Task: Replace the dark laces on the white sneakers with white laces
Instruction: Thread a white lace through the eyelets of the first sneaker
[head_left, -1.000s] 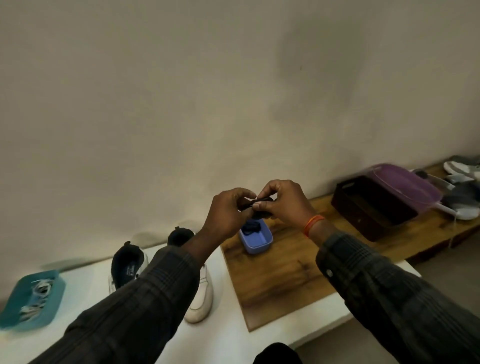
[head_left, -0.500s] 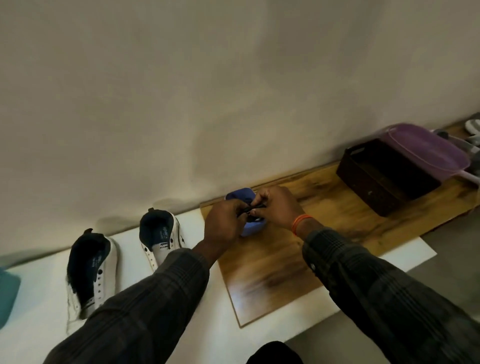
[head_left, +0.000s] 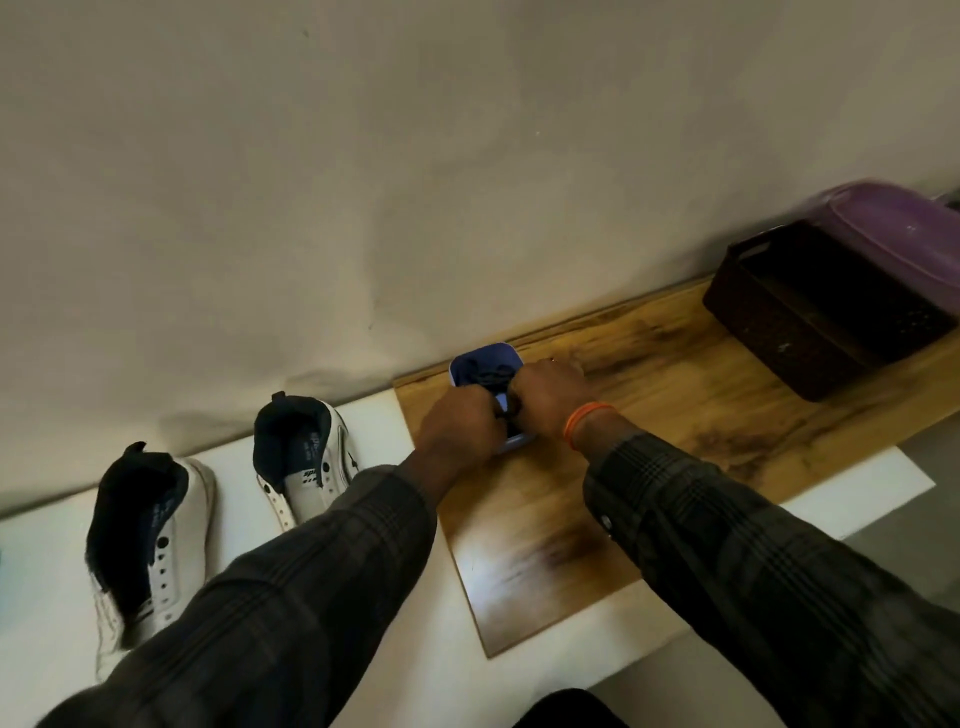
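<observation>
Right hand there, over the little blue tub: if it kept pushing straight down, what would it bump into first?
Most likely the dark lace heaped in the blue tub under the right hand; depth is hard to judge.

Looks like plain room in home or small workroom, can't say which. Bare plaster wall, scuffed and stained. Low white table pushed against it, wooden board laid across. Pair of white sneakers parked on table, dark storage basket and purple plastic tub at far end.
</observation>
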